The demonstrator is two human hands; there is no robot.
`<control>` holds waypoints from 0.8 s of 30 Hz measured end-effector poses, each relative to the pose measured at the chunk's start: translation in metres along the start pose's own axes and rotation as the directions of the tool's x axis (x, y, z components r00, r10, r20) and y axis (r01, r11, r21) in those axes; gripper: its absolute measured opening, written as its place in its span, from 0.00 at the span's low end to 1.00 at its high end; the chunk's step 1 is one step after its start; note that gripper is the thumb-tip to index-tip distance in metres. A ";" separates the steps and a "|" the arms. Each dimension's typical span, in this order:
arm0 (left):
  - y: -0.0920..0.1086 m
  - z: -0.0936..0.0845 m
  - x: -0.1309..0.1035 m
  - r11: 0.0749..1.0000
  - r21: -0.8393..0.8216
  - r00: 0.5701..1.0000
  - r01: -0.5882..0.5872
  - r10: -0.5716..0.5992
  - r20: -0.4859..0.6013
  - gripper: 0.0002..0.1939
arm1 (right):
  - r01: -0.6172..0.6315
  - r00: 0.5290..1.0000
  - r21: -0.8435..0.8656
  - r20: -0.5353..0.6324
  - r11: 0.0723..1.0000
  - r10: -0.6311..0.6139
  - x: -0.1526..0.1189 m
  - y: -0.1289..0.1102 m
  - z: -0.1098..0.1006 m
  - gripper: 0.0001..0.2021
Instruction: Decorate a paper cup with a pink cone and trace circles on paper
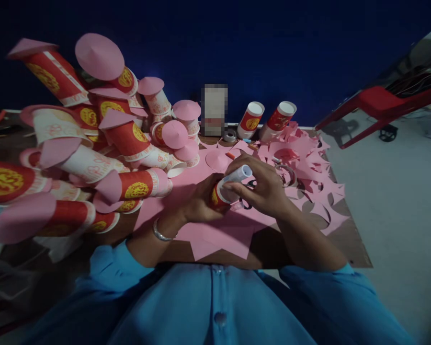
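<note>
My left hand is wrapped round a red paper cup with a yellow print, just above the pink paper sheets. My right hand closes its thumb and fingers round a white paper roll, which tilts up to the right over the cup. Whether the roll's lower end is inside the cup is hard to tell. Beyond my hands, a pink paper cone lies on the sheet. Scissors partly show below my right hand.
Many red and white cups with pink cone tops are heaped at the left. Two cup stacks stand at the back, beside a tape roll. Pink paper scraps cover the table's right. A red stool stands beyond.
</note>
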State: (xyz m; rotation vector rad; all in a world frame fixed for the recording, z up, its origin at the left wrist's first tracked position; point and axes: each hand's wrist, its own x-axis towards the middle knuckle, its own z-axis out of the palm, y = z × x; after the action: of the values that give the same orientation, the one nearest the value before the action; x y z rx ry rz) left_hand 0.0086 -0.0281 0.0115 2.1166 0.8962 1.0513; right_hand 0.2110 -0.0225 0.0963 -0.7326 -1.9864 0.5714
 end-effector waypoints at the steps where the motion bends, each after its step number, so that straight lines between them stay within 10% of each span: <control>1: -0.001 0.001 -0.001 1.000 -0.015 1.000 -0.002 0.002 0.007 0.31 | 0.003 1.000 -0.009 0.007 1.000 -0.003 0.000 0.000 0.001 0.09; 10: -0.006 0.007 -0.005 0.996 -0.086 0.996 0.020 -0.013 0.086 0.29 | -0.018 1.000 -0.059 -0.003 0.998 0.018 -0.001 0.002 0.007 0.11; 17: 0.000 0.003 0.002 0.990 0.138 0.987 0.034 -0.012 -0.157 0.30 | -0.191 0.947 0.016 -0.259 0.981 0.189 -0.002 0.001 0.007 0.11; 24: -0.012 0.004 0.005 0.922 0.385 0.951 -0.049 0.161 -0.263 0.29 | -0.149 0.968 -0.125 -0.221 0.981 0.119 -0.005 -0.005 0.015 0.09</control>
State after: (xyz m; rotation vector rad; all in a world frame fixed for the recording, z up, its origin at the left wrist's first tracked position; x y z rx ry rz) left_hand 0.0105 -0.0177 0.0025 2.3811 1.2155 1.3638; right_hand 0.1986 -0.0309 0.0892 -0.9803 -1.7997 0.4157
